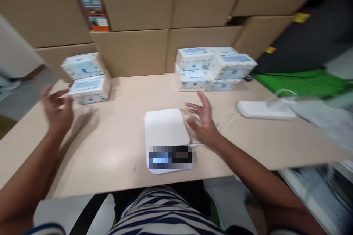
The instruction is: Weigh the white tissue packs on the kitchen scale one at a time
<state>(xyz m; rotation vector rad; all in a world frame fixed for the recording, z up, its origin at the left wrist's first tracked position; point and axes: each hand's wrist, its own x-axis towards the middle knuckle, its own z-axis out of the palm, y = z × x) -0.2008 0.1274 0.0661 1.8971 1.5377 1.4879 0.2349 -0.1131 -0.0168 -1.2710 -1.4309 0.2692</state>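
My left hand (pixel 58 108) hangs over the left side of the table, fingers apart, just beside two stacked tissue packs. The lower tissue pack (pixel 92 90) is nearest to its fingertips; whether they touch I cannot tell. On top sits the upper tissue pack (pixel 83 67), slightly askew. My right hand (pixel 202 119) is raised near the right edge of a white flat scale (pixel 165 126), fingers spread and holding nothing. The scale's front panel is blurred out by pixels. Beyond my right hand, several more tissue packs (pixel 197 58) are piled in two layers.
Cardboard boxes (pixel 135 0) form a wall along the table's back edge. A white power strip (pixel 266 110) with cables lies at right, near a blurred clear plastic bag (pixel 322 117). Behind it is a green surface (pixel 300 84). An orange box (pixel 96 13) stands among the cardboard.
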